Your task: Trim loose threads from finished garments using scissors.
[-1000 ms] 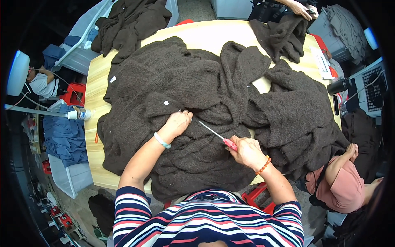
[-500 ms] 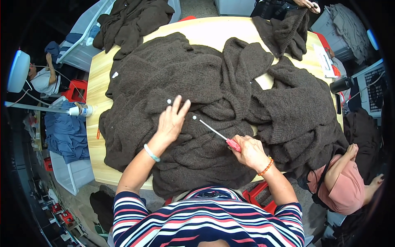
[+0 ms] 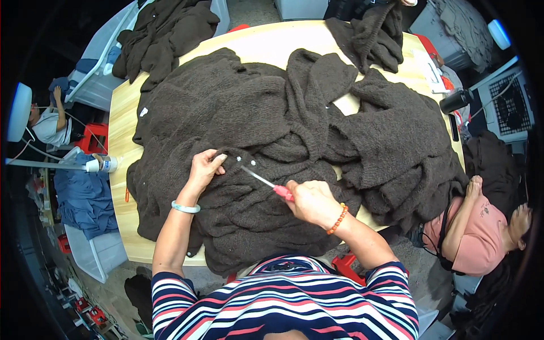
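My left hand (image 3: pixel 203 171) is closed in a pinch on a fold of dark brown knit garment (image 3: pixel 249 122), part of a big heap in front of me. Two small round white pieces, button-like, sit on the fabric beside it: one white piece (image 3: pixel 238 159) and, a little to its right, another white piece (image 3: pixel 253 162). Wrapped round the red handle of a screwdriver (image 3: pixel 284 192) is my right hand (image 3: pixel 315 202). The thin metal shaft points up and left, its tip close to the white pieces; whether it touches the cloth I cannot tell.
The garments lie on a light wooden table (image 3: pixel 126 224). More brown knits (image 3: pixel 374 39) lie at its far right. A lamp (image 3: pixel 20 113) and a white cup (image 3: pixel 107 164) are at the left, a dark bottle (image 3: pixel 455 102) at the right. A person in pink (image 3: pixel 481 238) sits right.
My left hand has gone from flat with fingers spread to pinching the cloth, lower and further left. The screwdriver and right hand have shifted left. The white pieces now sit closer together.
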The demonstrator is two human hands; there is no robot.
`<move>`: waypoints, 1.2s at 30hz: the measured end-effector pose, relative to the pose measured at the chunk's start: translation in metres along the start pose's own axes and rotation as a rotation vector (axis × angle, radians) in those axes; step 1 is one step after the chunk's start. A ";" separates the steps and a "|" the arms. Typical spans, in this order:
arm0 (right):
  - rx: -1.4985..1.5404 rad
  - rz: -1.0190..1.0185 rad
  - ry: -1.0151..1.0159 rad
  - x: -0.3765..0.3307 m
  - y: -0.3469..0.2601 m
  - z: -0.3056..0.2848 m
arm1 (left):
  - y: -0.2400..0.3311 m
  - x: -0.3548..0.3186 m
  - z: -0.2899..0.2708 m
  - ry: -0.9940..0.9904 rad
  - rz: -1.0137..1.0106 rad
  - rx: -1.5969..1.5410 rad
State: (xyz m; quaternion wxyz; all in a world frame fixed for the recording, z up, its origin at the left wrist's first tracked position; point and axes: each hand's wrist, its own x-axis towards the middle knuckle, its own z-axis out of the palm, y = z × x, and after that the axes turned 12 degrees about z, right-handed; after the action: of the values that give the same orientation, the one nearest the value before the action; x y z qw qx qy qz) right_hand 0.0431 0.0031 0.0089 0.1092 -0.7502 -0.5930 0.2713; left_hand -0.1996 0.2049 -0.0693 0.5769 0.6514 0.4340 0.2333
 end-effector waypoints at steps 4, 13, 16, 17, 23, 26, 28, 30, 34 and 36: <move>0.046 -0.153 -0.073 -0.002 -0.009 -0.002 | -0.015 -0.005 -0.006 -0.003 -0.011 -0.090; 0.058 -0.081 0.033 -0.003 0.003 0.007 | 0.048 -0.022 0.006 0.041 0.778 1.288; 0.055 -0.114 0.073 -0.003 -0.014 0.003 | 0.008 -0.003 -0.030 -0.092 0.524 1.135; 0.040 -0.113 0.068 -0.003 -0.016 0.004 | 0.005 0.000 -0.028 -0.032 0.452 0.877; 0.129 -0.099 -0.073 -0.012 0.003 -0.003 | 0.011 -0.034 -0.009 -0.162 0.130 0.356; 0.179 0.021 0.081 -0.017 0.035 0.000 | 0.049 -0.046 -0.011 -0.331 0.140 0.863; 0.157 0.108 0.115 -0.024 0.051 -0.009 | 0.078 -0.055 -0.039 -0.294 0.007 1.159; 0.131 0.182 0.144 -0.034 0.068 -0.015 | 0.079 -0.052 -0.097 0.027 -0.070 1.274; 0.176 0.280 0.143 -0.056 0.095 -0.027 | 0.079 -0.059 -0.216 0.476 -0.078 1.741; 0.206 0.329 0.134 -0.062 0.101 -0.026 | 0.057 -0.048 -0.233 0.593 0.104 1.824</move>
State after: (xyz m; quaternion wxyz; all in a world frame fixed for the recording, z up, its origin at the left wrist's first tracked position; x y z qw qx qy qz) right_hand 0.1319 -0.0793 -0.0012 0.1789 -0.8382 -0.4229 0.2940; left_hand -0.3947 0.2957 0.0474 -0.2965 0.7826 0.5472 -0.0135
